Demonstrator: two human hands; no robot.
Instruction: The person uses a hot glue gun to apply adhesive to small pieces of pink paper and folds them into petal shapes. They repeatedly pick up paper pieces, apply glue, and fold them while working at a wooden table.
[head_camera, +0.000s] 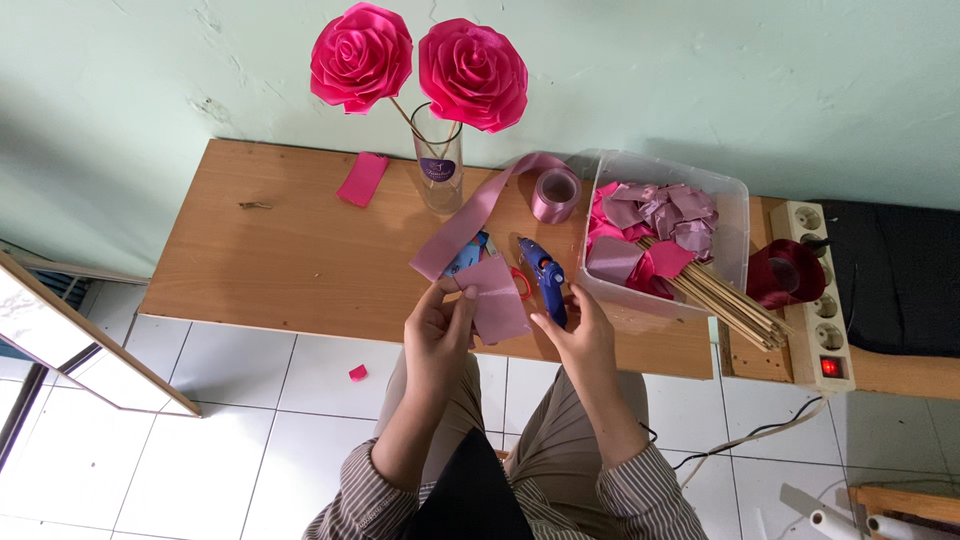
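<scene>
A top-down view from a head-worn camera shows a person seated at a low wooden counter (300, 250) that runs across the middle of the frame, against a pale green wall.

Near the centre, the left hand (438, 330) pinches the left edge of a folded piece of mauve-pink ribbon (497, 298), thumb on top. A long tail of the same ribbon rises from the fold toward the upper right, ending at a ribbon roll (556, 194) that stands on the counter. The right hand (578, 330) sits just right of the folded piece with its fingers curled near the piece's lower right corner; whether it actually grips the ribbon cannot be told. Both forearms wear striped sleeves.

Just above the right hand lies a blue glue gun (545, 275), pointing up the frame. Red-handled scissors (520, 283) peek out from behind the folded ribbon, beside a small blue object.

In the upper centre, a clear glass vase (438, 175) holds two large bright pink ribbon roses (415, 65) on thin sticks. A small bright pink ribbon scrap (362, 179) lies to the left of the vase.

To the right, a clear plastic box (735, 215) holds mauve and bright pink ribbon pieces and a bundle of wooden skewers (725, 300) that juts out over its lower right edge. Farther right are a dark red ribbon roll (790, 272) and a white power strip (822, 300) with a lit red switch.

Below the counter is a white tiled floor (250, 420), with one tiny pink scrap on it.
</scene>
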